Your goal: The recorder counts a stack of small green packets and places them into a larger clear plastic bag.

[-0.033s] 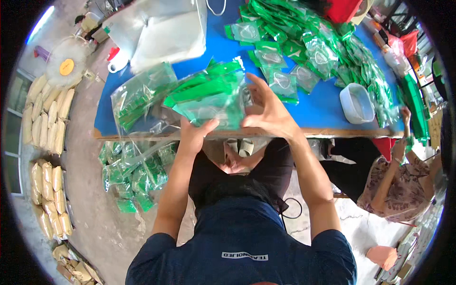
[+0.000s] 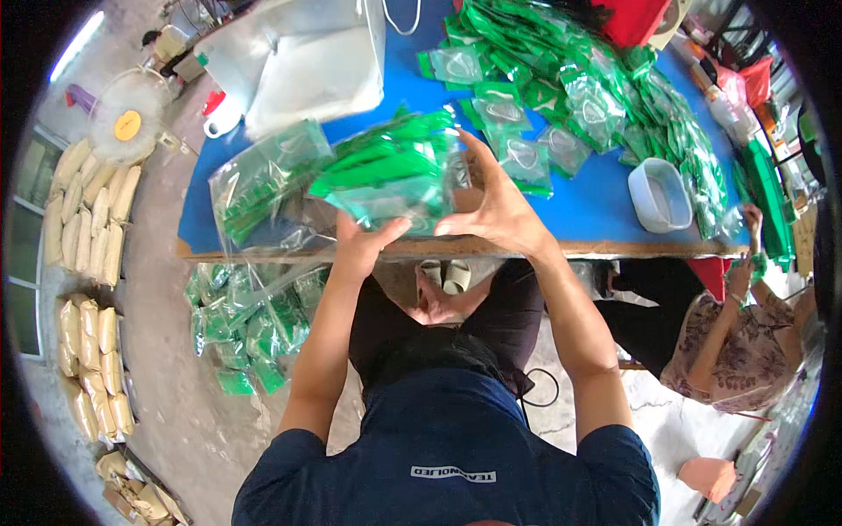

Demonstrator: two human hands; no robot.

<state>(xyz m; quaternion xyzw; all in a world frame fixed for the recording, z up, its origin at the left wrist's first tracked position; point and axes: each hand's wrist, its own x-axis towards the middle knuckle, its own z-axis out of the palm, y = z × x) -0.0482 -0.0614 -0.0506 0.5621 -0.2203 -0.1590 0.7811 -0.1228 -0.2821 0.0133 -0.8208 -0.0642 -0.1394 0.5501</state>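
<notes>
A stack of flat green-and-clear plastic packets point(image 2: 386, 180) is held between my two hands over the near edge of the blue table point(image 2: 583, 197). My left hand point(image 2: 361, 247) grips its lower left side, the thumb lying along the near edge and the other fingers hidden underneath. At the stack's right end, my right hand point(image 2: 498, 206) curves round it with thumb and fingers wide apart. Just left of the stack lies a large clear bag point(image 2: 272, 171) with green packets inside; its loose plastic hangs past the table edge.
Many similar packets point(image 2: 570, 88) are heaped at the far right, near a translucent tub point(image 2: 660, 197). Behind my hands stands a whitish plastic bin point(image 2: 311, 83) beside a red-capped white bottle point(image 2: 224, 116). Filled bags point(image 2: 254, 324) lie below on the left. A co-worker point(image 2: 728, 351) sits at right.
The packets in my hands have tilted slightly and their far edges fan out a little more. Both hands stay almost in place; the whole view has shifted slightly.
</notes>
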